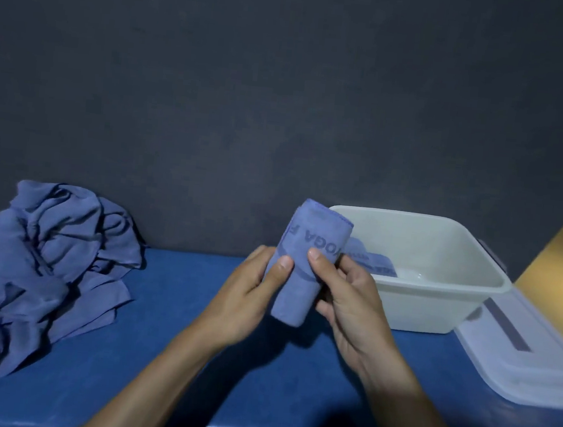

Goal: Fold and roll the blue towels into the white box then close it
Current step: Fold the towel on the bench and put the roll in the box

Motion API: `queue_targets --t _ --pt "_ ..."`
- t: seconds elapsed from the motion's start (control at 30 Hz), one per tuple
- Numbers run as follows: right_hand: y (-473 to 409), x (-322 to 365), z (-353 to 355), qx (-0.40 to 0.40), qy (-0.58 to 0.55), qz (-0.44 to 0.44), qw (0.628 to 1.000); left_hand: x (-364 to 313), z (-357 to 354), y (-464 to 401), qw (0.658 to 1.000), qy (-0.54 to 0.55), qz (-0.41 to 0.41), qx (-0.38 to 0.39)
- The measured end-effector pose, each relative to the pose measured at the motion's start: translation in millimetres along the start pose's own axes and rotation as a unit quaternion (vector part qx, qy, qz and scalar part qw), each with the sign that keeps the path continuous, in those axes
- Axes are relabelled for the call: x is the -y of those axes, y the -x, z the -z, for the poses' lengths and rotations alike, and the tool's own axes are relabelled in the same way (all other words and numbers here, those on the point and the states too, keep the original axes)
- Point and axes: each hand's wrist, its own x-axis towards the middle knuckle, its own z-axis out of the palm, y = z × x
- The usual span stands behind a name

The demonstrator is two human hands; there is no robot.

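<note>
Both hands hold one rolled blue towel with dark printed lettering (304,267) above the bench: the left hand (248,296) wraps its fingers behind the roll with the thumb pressed on the front, and the right hand (343,302) pinches the roll's other side between thumb and curled fingers. The roll stands nearly upright, its long axis leaning a little away and to the right, its upper end overlapping the near-left corner of the open white plastic box (437,297). That box lies to the right and slightly beyond the hands, so the right hand is the nearer one, and the roll probably needs only a short carry rightward and a tip onto its side. Inside, against the left wall, another rolled blue towel (370,259) already lies. The translucent white lid (534,354) rests on the blue bench (163,357) to the right of the box. Far to the left sits a crumpled heap of loose blue towels (45,259), not yet folded.
</note>
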Motion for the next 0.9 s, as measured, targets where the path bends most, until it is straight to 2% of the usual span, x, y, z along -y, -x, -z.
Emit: queue_targets --t 0.13,0.27,0.43,0.57,0.63,0.73,0.9 --pt "-3 14 14 -0.038 0.012 0.026 0.999 -8 -24 -11 0.999 -0.007 -0.042 0.012" --pt "-13 28 35 -0.086 0.02 0.022 0.996 -12 -42 -28 0.994 -0.071 -0.073 0.047" --pt "-34 58 64 -0.07 0.08 -0.005 0.994 -26 -54 -62 0.979 -0.143 -0.121 0.083" --pt "-67 98 100 -0.103 0.145 -0.008 0.984 -30 -61 -97 0.963 -0.212 -0.137 0.094" --pt "-90 109 125 -0.137 0.213 -0.039 0.967 -25 -66 -115 0.953 -0.257 -0.13 0.098" --pt "-115 105 158 -0.156 0.301 -0.137 0.931 -19 -80 -137 0.926 -0.334 -0.11 0.139" --pt "-135 81 187 -0.141 0.35 -0.279 0.883 -12 -101 -155 0.855 -0.465 -0.061 0.222"
